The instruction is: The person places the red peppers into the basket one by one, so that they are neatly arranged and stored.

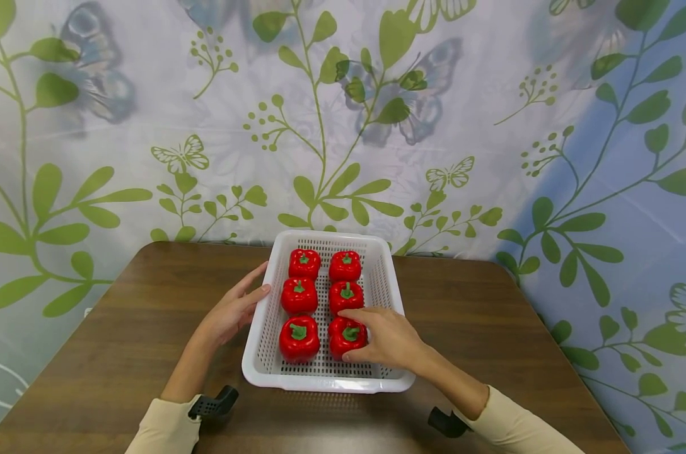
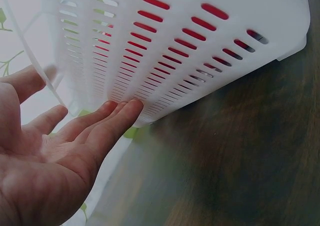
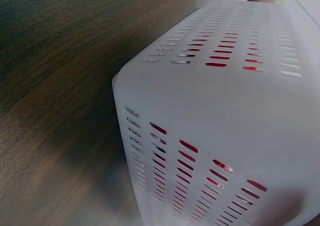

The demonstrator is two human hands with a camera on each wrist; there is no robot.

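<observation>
A white perforated plastic basket [image 1: 267, 372] stands on the table with several red bell peppers in two columns. My right hand [image 1: 389, 339] reaches over the basket's right rim and holds the front right bell pepper [image 1: 343, 343], thumb on its near side and fingers at its far side. Beside the left wall is my left hand [image 1: 233, 312], thumb by the rim; the left wrist view shows its fairly straight fingers [image 2: 107, 126] against the slotted wall [image 2: 165, 51]. The right wrist view has the basket's outer corner [image 3: 200, 101]; the pepper grip is hidden there.
The brown wooden table [image 1: 468, 315] extends on both sides of the basket. Behind it hangs a curtain [image 1: 224, 183] with leaf and butterfly prints. A white cable [image 1: 2, 384] lies off the table at the left. Dark wrist-worn devices [image 1: 215, 403] sit at both sleeves.
</observation>
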